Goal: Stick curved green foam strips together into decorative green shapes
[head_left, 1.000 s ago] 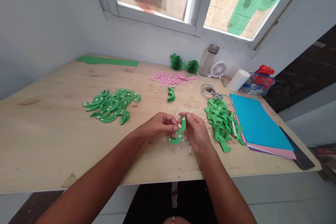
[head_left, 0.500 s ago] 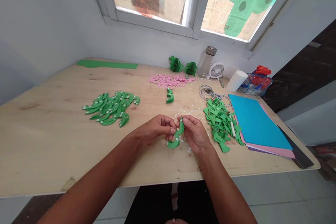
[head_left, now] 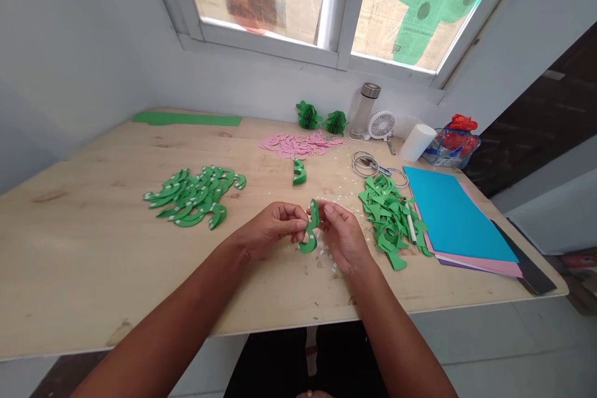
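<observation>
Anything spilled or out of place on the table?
Yes: small white bits lie scattered across the table near the right hand, like litter rather than a pile. A white pen-like stick lies among the green scraps.

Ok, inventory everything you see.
Cutout: one, green, front
Bits: many, white, front
Cutout pile: one, green, left
Wavy piece: one, green, centre
Heap: one, pink, far centre
Ornaments: two, green, far side
Strip: one, green, far left
Bottle: one, clear, far side
Fan: one, white, beside bottle
Roll: one, white, far right
Basket: one, blue-edged, far right
Scraps: many, green, right
Marker: one, white, on scraps
Rings: several, pale, beyond scraps
Sheets: several, blue topmost, right
Board: one, black, under sheets
Table: one, pale, beneath
Window: one, white-framed, above
Left hand: one, pinching cutout
Right hand: one, beside cutout
Legs: two, black-clad, below
</observation>
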A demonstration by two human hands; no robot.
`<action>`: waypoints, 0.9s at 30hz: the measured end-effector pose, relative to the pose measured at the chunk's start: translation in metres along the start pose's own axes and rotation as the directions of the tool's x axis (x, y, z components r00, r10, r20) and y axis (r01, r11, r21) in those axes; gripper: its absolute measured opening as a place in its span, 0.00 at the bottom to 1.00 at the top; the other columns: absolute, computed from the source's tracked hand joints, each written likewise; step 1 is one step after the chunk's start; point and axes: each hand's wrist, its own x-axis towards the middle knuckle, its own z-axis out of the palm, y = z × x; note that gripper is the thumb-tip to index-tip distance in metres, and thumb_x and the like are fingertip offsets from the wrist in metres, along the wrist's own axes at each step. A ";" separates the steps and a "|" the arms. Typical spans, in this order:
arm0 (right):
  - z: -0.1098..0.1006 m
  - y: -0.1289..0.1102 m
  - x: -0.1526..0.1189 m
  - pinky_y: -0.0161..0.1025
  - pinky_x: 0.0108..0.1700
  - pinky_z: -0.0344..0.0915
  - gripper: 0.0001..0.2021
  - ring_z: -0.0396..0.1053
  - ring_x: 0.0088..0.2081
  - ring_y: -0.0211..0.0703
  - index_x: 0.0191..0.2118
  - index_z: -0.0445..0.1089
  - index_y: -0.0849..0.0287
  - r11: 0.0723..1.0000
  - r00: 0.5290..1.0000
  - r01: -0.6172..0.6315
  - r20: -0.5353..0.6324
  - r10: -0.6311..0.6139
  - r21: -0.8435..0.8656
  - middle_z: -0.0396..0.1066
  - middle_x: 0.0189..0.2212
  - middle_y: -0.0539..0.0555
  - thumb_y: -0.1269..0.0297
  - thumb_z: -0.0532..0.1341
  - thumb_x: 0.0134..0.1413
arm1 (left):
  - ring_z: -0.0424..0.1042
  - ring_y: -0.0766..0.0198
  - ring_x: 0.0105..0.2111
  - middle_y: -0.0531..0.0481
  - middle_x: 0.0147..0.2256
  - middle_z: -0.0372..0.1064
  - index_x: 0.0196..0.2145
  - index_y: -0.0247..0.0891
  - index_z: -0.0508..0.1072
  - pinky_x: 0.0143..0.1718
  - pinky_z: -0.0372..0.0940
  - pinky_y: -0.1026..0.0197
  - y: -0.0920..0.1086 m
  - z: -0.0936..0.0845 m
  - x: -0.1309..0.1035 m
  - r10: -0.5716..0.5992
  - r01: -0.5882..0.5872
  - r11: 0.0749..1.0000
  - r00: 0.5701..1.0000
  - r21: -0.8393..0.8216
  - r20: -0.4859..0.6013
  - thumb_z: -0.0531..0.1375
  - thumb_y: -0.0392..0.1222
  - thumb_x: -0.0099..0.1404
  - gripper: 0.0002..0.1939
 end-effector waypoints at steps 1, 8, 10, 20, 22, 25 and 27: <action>-0.001 0.001 0.001 0.37 0.37 0.61 0.11 0.68 0.32 0.39 0.33 0.75 0.56 0.999 0.999 0.001 -0.035 -0.003 -0.034 0.75 0.30 0.52 0.55 0.65 0.45 | 0.66 0.68 0.21 0.51 0.19 0.68 0.25 0.32 0.72 0.25 0.60 0.66 0.001 0.000 0.000 0.018 -0.018 1.000 0.999 -0.004 -0.027 0.67 0.42 0.51 0.10; 0.003 0.001 -0.003 0.39 0.41 0.62 0.13 0.69 0.34 0.42 0.32 0.76 0.57 0.940 0.989 0.109 -0.062 -0.136 -0.324 0.75 0.28 0.53 0.54 0.61 0.49 | 0.62 0.71 0.20 0.52 0.19 0.67 0.24 0.33 0.72 0.25 0.59 0.66 0.007 0.001 0.002 0.133 -0.134 0.991 0.971 0.005 -0.201 0.67 0.41 0.52 0.09; 0.005 0.000 -0.005 0.40 0.41 0.62 0.12 0.69 0.35 0.43 0.32 0.76 0.57 0.900 0.983 0.154 -0.031 -0.182 -0.408 0.75 0.28 0.52 0.55 0.60 0.50 | 0.62 0.71 0.20 0.52 0.19 0.67 0.24 0.33 0.72 0.24 0.58 0.66 0.007 0.002 0.002 0.145 -0.145 0.989 0.964 0.016 -0.222 0.67 0.41 0.52 0.09; 0.005 -0.001 -0.008 0.41 0.41 0.62 0.07 0.69 0.35 0.45 0.31 0.76 0.54 0.674 0.931 0.306 0.063 -0.360 -0.672 0.75 0.29 0.53 0.62 0.61 0.51 | 0.63 0.71 0.20 0.53 0.18 0.66 0.24 0.34 0.73 0.24 0.58 0.67 0.005 0.003 0.004 0.152 -0.154 0.988 0.959 0.008 -0.239 0.67 0.42 0.51 0.09; 0.005 0.000 -0.008 0.42 0.41 0.62 0.06 0.70 0.35 0.45 0.31 0.76 0.54 0.656 0.927 0.309 0.064 -0.369 -0.688 0.75 0.29 0.53 0.63 0.61 0.51 | 0.63 0.71 0.21 0.53 0.18 0.66 0.24 0.34 0.73 0.24 0.58 0.67 0.005 0.002 0.004 0.148 -0.152 0.988 0.961 0.002 -0.234 0.67 0.41 0.52 0.08; 0.005 0.001 -0.008 0.42 0.40 0.62 0.06 0.70 0.35 0.46 0.31 0.76 0.54 0.637 0.923 0.318 0.077 -0.377 -0.702 0.75 0.29 0.53 0.65 0.60 0.50 | 0.63 0.71 0.20 0.53 0.18 0.67 0.24 0.33 0.73 0.25 0.59 0.67 0.003 0.002 0.004 0.146 -0.152 0.988 0.962 -0.008 -0.230 0.67 0.41 0.52 0.09; 0.005 0.002 -0.008 0.42 0.40 0.62 0.06 0.69 0.34 0.45 0.30 0.76 0.54 0.635 0.920 0.325 0.079 -0.384 -0.701 0.75 0.28 0.53 0.65 0.61 0.50 | 0.63 0.71 0.21 0.53 0.18 0.66 0.24 0.33 0.73 0.25 0.59 0.67 0.003 0.002 0.004 0.146 -0.154 0.988 0.963 -0.018 -0.227 0.67 0.41 0.52 0.09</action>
